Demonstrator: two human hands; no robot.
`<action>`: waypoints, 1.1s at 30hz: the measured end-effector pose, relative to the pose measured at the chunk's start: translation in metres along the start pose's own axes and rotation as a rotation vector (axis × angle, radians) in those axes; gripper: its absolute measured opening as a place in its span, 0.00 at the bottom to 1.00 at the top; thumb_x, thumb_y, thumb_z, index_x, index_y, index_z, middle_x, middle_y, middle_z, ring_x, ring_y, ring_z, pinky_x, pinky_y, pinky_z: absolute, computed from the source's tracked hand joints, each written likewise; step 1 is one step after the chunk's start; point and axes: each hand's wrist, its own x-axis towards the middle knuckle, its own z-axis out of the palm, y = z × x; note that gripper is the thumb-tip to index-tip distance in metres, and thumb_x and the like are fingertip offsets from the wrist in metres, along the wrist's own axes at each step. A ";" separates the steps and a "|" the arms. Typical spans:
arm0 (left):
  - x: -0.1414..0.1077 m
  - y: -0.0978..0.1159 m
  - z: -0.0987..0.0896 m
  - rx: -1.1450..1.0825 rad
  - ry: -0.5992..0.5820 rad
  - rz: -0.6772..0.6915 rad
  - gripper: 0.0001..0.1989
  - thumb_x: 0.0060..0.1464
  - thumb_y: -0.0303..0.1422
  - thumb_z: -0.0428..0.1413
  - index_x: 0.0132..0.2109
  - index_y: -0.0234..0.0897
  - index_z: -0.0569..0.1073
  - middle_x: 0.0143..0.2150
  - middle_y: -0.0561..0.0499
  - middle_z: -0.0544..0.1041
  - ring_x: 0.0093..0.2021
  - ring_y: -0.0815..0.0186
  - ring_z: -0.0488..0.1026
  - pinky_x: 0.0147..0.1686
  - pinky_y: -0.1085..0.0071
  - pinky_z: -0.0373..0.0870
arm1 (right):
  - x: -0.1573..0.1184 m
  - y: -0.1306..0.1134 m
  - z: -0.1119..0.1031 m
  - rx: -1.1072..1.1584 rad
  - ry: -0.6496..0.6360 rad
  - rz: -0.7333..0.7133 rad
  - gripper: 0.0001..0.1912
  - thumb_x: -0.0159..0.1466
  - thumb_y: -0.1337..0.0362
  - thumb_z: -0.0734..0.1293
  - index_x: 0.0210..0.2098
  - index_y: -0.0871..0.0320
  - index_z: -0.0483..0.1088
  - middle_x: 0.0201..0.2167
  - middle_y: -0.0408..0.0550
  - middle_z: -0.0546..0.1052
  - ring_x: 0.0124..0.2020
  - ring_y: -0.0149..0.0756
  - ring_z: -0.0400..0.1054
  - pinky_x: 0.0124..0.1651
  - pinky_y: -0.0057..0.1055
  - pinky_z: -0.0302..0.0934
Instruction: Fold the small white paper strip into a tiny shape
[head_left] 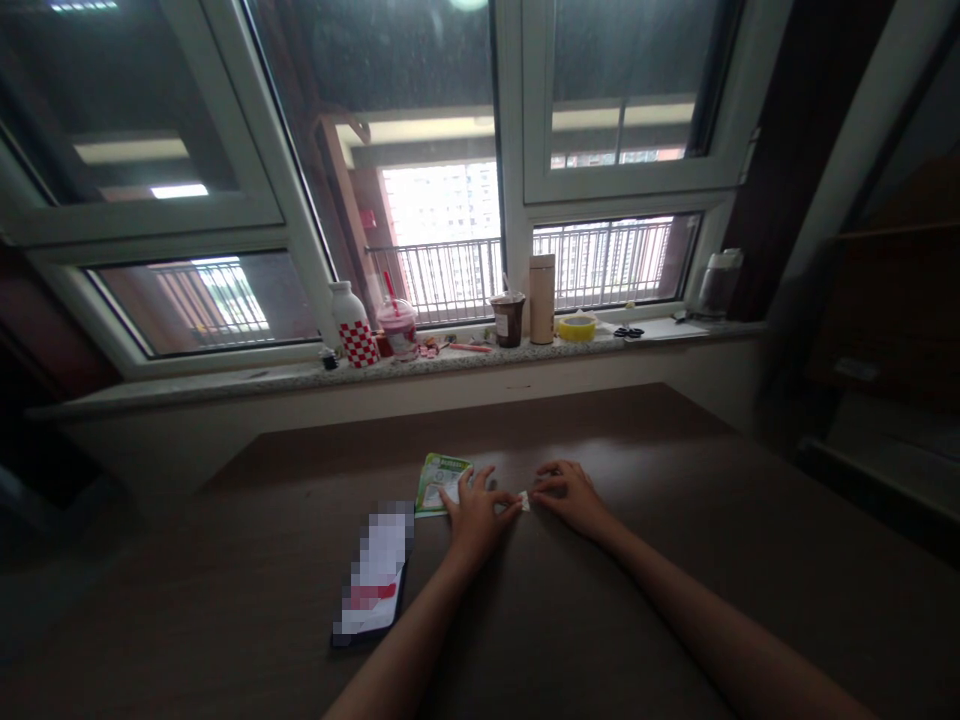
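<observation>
A small white piece [524, 501], too small to identify, is pinched between the thumb and forefinger of my left hand [478, 512], just above the table. The other fingers of that hand spread over the right edge of a green and white packet [433, 484] lying flat. My right hand [572, 497] is at the right side of the white piece, its thumb and forefinger brought together close to it. Whether those fingertips grip anything is too small to tell. To the left of my left forearm lies a phone [375, 570] with a lit, blurred-out screen.
The brown table [637, 440] reaches toward a window sill [465, 358]. On the sill stand a red-checked white bottle [355, 330], a pink drink cup [398, 332], a dark drink cup [508, 322], a tan flask [541, 300], yellow tape [577, 328] and scissors [628, 332].
</observation>
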 end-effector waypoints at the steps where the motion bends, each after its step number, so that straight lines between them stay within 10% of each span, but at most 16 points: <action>1: 0.000 0.000 0.000 0.001 0.003 -0.001 0.06 0.53 0.45 0.59 0.38 0.58 0.80 0.65 0.56 0.63 0.67 0.47 0.50 0.58 0.28 0.32 | 0.000 0.000 0.000 0.010 -0.005 -0.001 0.05 0.57 0.57 0.70 0.31 0.49 0.79 0.48 0.46 0.74 0.55 0.43 0.60 0.60 0.42 0.50; 33: -0.002 -0.001 0.002 -0.024 0.038 0.031 0.07 0.53 0.44 0.59 0.40 0.59 0.80 0.62 0.56 0.67 0.66 0.49 0.52 0.59 0.30 0.33 | 0.002 -0.007 0.004 -0.177 -0.009 -0.013 0.09 0.61 0.55 0.69 0.40 0.39 0.78 0.51 0.48 0.69 0.57 0.45 0.56 0.59 0.42 0.52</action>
